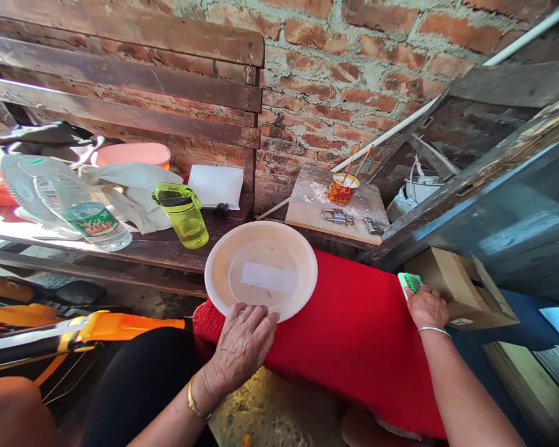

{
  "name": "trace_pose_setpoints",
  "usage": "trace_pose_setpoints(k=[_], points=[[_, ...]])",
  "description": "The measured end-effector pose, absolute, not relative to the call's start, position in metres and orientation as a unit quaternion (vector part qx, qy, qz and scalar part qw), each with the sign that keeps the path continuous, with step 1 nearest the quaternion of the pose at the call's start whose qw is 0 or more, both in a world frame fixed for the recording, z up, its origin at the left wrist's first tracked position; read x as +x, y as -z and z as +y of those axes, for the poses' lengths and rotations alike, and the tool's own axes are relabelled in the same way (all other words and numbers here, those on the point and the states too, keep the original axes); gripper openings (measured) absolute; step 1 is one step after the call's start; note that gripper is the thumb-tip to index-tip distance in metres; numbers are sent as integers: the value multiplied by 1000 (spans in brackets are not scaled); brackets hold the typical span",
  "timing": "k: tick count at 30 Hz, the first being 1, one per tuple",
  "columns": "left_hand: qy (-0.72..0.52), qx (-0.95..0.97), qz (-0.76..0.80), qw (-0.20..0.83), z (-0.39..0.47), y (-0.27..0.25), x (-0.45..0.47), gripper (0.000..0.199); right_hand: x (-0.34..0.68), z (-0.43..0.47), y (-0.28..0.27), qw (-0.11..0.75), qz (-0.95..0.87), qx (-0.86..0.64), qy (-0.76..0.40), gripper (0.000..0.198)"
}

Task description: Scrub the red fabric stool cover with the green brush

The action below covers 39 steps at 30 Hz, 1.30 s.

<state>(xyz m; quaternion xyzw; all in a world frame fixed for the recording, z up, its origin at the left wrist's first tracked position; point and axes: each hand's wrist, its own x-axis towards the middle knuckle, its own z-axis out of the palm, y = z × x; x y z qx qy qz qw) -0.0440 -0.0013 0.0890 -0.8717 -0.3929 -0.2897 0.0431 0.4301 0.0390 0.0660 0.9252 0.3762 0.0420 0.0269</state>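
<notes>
Centre frame: left hand (242, 344) gripping round white plastic plate (261, 268) by near rim over red cloth (354, 329); right hand (427, 307) clutching green-bristled brush (410, 282). Plate looking nearly clean, faint specks left.

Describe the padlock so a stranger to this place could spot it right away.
Find the brick wall; below it stands a small wooden board bearing a red and yellow paper cup. The padlock lies just in front of that cup: silvery metal, the only shiny thing there, with keys beside it.
</notes>
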Motion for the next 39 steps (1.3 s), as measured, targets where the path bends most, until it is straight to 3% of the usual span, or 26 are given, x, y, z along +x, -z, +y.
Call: trace_pose_setpoints(k=[14, 27, 39], points=[[294, -871, -388, 70, 0, -81, -43, 23, 429, -50, -87, 29, 320, 947, 0, 49], [300, -869, -384, 87, 3, -75, -43, 24, 218, -34, -49, -6, 650, 758, -42, 46], [306, -868, -381, 86, 2, -78, -42, 21, 354, -46, -60, 44, 464, 878, -109, 49]])
